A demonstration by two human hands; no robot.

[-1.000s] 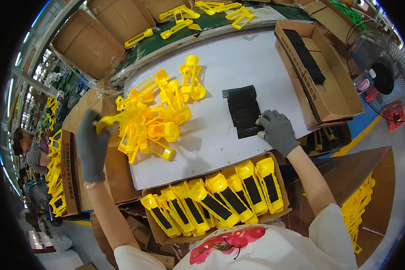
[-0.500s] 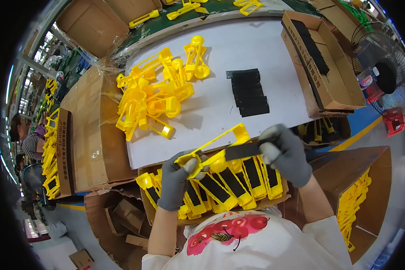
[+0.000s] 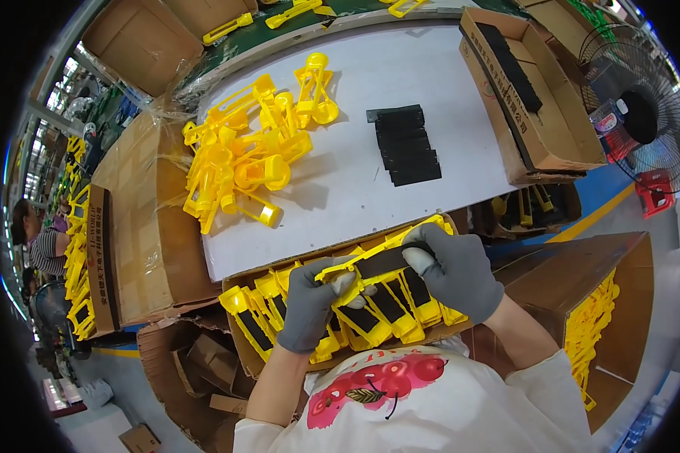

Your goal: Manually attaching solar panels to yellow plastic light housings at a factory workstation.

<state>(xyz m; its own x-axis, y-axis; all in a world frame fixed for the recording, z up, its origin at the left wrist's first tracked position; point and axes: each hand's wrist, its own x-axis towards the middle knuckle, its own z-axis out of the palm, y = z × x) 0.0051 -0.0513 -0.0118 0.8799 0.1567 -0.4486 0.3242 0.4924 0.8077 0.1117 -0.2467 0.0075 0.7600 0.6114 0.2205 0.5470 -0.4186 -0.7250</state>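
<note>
My left hand point(image 3: 310, 302), in a grey glove, grips one end of a yellow plastic frame point(image 3: 387, 245) above an open carton point(image 3: 242, 356). A black strip point(image 3: 381, 263) lies along the inside of this frame. My right hand point(image 3: 462, 275), gloved too, pinches the strip's far end against the frame, thumb on top. Under both hands, the carton holds several yellow frames point(image 3: 251, 332) with black strips in them. On the white table point(image 3: 340, 189) lie a heap of yellow frames without strips point(image 3: 242, 162) and a fanned row of black strips point(image 3: 408, 147).
A long carton with black strips point(image 3: 563, 143) stands at the table's right end. Large cartons point(image 3: 143, 226) flank me on the left, and another with yellow parts point(image 3: 536, 294) on the right. A fan point(image 3: 635, 117) stands far right. Another person point(image 3: 45, 249) is far left.
The black strip, held at an angle off the frame before, now lies within it. My right hand has come down and left onto the frame; the view has shifted slightly.
</note>
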